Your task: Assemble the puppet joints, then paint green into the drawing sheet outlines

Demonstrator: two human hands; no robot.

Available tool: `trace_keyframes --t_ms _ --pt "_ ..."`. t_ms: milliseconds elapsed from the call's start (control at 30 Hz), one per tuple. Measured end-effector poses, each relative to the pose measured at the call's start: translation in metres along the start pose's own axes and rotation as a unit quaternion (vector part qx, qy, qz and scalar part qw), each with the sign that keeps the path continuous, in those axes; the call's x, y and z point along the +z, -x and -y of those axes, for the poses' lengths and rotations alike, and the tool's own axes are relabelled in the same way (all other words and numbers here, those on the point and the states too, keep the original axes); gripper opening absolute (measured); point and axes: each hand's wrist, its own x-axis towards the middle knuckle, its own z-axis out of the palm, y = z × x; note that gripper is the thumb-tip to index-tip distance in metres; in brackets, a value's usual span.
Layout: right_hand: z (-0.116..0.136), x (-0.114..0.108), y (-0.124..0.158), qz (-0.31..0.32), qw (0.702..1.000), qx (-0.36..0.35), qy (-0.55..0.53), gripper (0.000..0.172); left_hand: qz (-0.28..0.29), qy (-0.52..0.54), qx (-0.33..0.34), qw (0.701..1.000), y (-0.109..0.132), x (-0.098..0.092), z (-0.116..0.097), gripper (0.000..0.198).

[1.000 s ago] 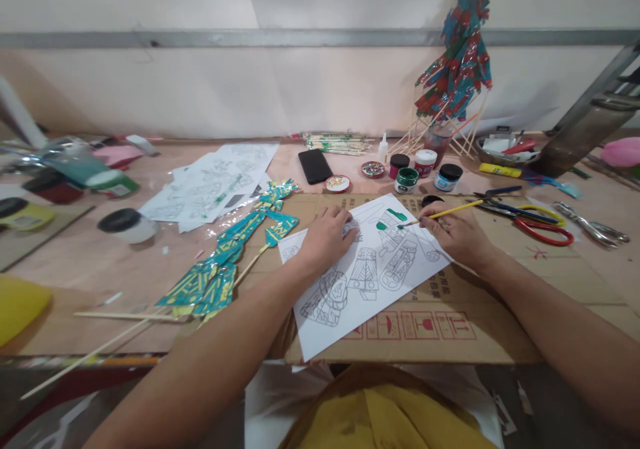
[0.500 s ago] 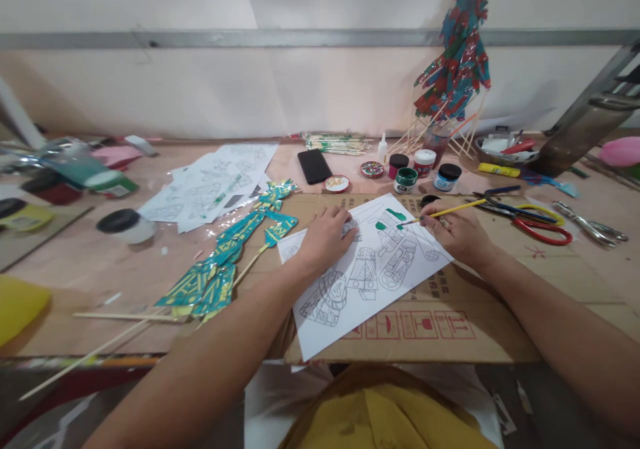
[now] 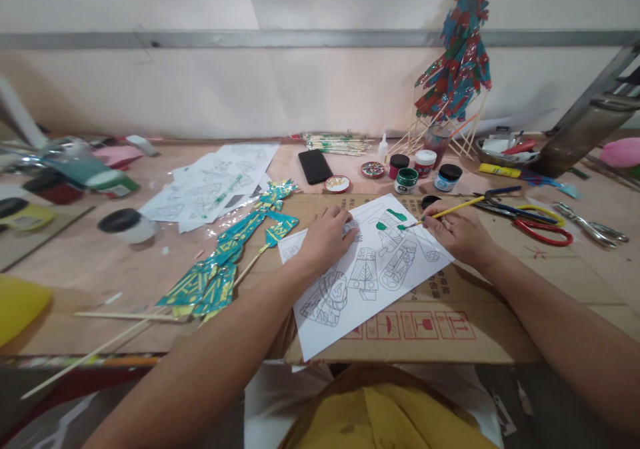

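A white sheet with printed line drawings (image 3: pixel 320 339) lies tilted on a flattened cardboard (image 3: pixel 500 329). My left hand (image 3: pixel 330 236) rests flat on its upper left part, fingers stretched out. In my right hand (image 3: pixel 457 232), a thin yellow paintbrush (image 3: pixel 457 207) is pinched near its bristles. The brush tip touches the sheet beside small dark green painted patches (image 3: pixel 381 225). Behind the sheet stands an open jar of green paint (image 3: pixel 406 181); a black lid (image 3: pixel 430 201) lies partly hidden behind my right hand.
Painted teal-and-gold cutouts on sticks (image 3: pixel 225 256) lie left of the sheet, near more drawings (image 3: pixel 210 182). A black phone (image 3: pixel 315 167) and closed paint jars (image 3: pixel 448 177) stand behind. Pliers and scissors (image 3: pixel 543 232) lie right. A red-and-blue figure on sticks (image 3: pixel 457 69) rises at the back.
The brush tip has shifted very slightly to the right on the sheet, and the green patch beside it looks a little larger. My left hand stays in place.
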Motion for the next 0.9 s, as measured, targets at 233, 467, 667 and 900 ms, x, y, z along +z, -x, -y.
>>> trace_keyframes --t_ms 233,467,667,900 --pt "-0.0012 0.0064 -0.0008 -0.022 1.0 -0.002 -0.019 0.016 0.0 0.003 -0.001 1.0 0.0 -0.0006 -0.0006 0.021" --pt "0.0007 0.0003 -0.002 0.018 1.0 -0.013 -0.005 0.02 0.005 0.005 -0.004 1.0 0.0004 -0.0009 -0.0006 0.022" --pt "-0.0019 0.0023 -0.0001 -0.009 1.0 -0.006 -0.003 0.021 0.006 -0.005 0.0 1.0 -0.0005 0.0001 0.0005 0.022" --pt "0.0004 0.0026 -0.0024 0.008 1.0 -0.013 -0.016 0.02 0.002 -0.002 0.002 1.0 -0.0002 0.0005 0.0008 0.023"
